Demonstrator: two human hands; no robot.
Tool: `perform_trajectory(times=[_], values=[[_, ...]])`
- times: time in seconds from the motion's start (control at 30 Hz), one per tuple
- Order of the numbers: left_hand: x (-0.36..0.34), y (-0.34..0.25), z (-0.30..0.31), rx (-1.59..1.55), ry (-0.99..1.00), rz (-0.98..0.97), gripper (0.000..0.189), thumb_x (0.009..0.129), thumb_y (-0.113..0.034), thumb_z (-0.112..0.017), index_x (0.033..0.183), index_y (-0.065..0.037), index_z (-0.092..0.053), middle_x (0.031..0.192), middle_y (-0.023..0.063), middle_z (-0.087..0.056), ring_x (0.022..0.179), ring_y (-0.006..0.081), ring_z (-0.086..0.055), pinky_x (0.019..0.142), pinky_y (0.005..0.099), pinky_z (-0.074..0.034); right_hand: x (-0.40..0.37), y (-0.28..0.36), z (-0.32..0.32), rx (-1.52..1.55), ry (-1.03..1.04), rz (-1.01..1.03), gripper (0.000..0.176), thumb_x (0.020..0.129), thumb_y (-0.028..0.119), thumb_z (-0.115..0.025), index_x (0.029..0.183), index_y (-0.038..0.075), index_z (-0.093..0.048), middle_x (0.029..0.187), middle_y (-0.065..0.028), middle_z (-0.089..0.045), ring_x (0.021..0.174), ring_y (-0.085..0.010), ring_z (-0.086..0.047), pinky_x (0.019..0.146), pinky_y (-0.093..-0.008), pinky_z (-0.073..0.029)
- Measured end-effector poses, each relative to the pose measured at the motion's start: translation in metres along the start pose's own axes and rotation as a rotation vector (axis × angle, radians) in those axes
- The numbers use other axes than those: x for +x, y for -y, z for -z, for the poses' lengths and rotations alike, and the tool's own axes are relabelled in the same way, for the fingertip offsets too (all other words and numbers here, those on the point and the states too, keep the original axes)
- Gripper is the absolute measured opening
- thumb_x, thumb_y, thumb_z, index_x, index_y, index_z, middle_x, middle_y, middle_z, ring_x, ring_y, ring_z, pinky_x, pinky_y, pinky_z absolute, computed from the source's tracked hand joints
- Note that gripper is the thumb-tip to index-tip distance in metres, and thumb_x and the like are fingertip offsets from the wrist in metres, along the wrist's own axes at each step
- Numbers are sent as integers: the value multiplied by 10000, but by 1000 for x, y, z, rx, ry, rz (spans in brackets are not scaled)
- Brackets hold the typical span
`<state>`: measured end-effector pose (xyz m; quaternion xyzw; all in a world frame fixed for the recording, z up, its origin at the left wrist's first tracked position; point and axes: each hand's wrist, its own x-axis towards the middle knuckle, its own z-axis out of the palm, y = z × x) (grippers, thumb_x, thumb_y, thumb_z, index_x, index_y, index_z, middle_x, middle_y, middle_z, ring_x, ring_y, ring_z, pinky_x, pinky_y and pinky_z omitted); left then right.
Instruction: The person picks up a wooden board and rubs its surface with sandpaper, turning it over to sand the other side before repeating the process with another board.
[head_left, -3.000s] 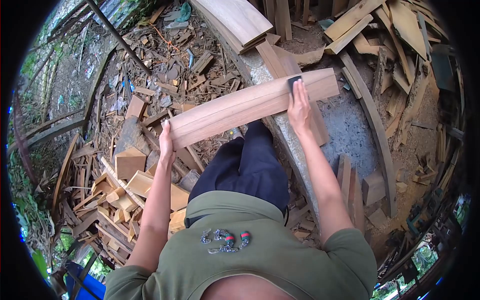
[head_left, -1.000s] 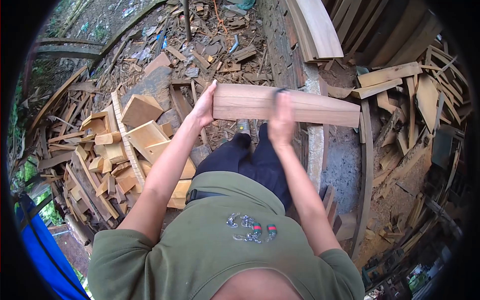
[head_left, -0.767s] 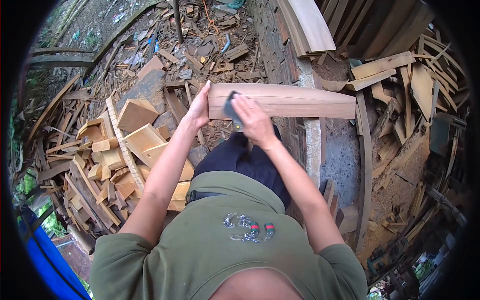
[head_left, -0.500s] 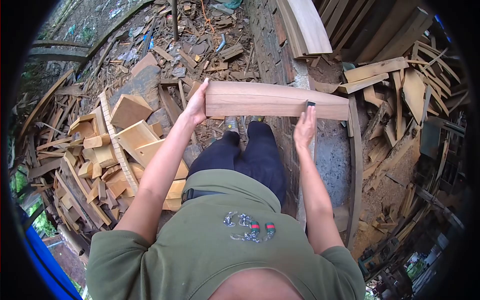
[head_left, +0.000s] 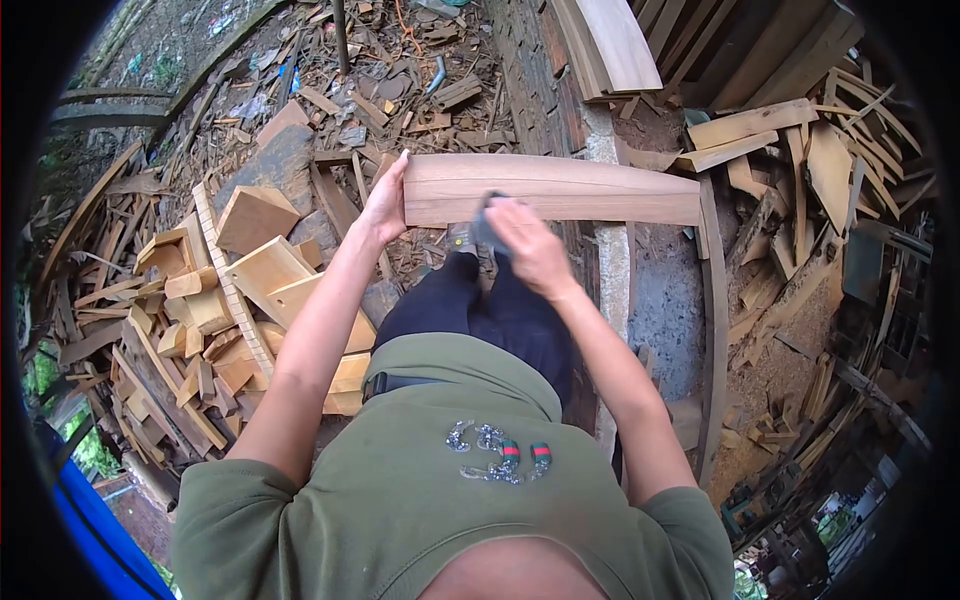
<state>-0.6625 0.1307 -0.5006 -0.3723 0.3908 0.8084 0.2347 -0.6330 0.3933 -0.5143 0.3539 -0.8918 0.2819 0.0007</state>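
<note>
A long, light-brown wooden board (head_left: 560, 188) with a curved upper edge lies crosswise in front of me, a dark line running along its face. My left hand (head_left: 384, 207) grips its left end, thumb at the upper corner. The right end rests by a narrow curved wooden rail (head_left: 713, 330). My right hand (head_left: 530, 245), partly blurred, is closed on a small dark block (head_left: 485, 224) at the board's lower edge, left of its middle. The block's details are smeared by motion.
Wood offcuts (head_left: 215, 300) are heaped on the left. Scrap wood and chips (head_left: 400, 90) cover the ground ahead. A low brick wall (head_left: 535, 80) runs beyond the board. At the right lie more wood pieces (head_left: 825, 180), with planks (head_left: 615, 45) at the top.
My right hand has moved left along the board with the dark block, from near the right end to left of the middle. The board has shifted slightly; my left hand still holds its end.
</note>
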Motion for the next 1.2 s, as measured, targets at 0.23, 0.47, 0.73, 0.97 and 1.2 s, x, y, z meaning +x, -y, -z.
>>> perform_trajectory(times=[0.23,0.47,0.73,0.97,1.2], values=[[5,3,6,-10,10,11,637,935,-559,-456,1338,-66,-451,1300,105,-538,1212,229,-508,1012,447,-410,-28,-23,13,-170,-79,-268,549,787,4,-552,1329,77,-512,1349,-122,-530,1297,-336,-448,1070,-440,-379],[41,16,47,-56,171,-30,664,934,-564,-457,1358,-53,-434,1321,106,-528,1226,237,-502,1022,443,-400,59,53,-30,63,0,174,534,766,49,-544,1297,97,-545,1325,-95,-553,1266,-288,-485,1073,-418,-389],[5,1,13,-14,64,49,675,927,-592,-444,1366,-80,-435,1333,93,-516,1219,249,-491,1019,472,-392,-36,-70,3,-197,-253,-445,427,914,64,-450,1336,84,-514,1375,-152,-500,1324,-330,-412,1119,-429,-298],[10,4,14,-16,3,43,693,920,-616,-434,1353,-76,-466,1320,89,-543,1190,247,-528,1011,443,-414,29,-19,-26,-196,-269,-474,462,913,108,-462,1370,41,-464,1407,-184,-458,1348,-352,-367,1143,-429,-246],[19,13,19,102,22,10,673,908,-594,-481,1366,-102,-465,1324,116,-550,1215,275,-532,1047,487,-387,54,21,-29,-15,6,22,529,812,36,-510,1340,67,-500,1398,-167,-474,1323,-294,-425,1107,-428,-323]])
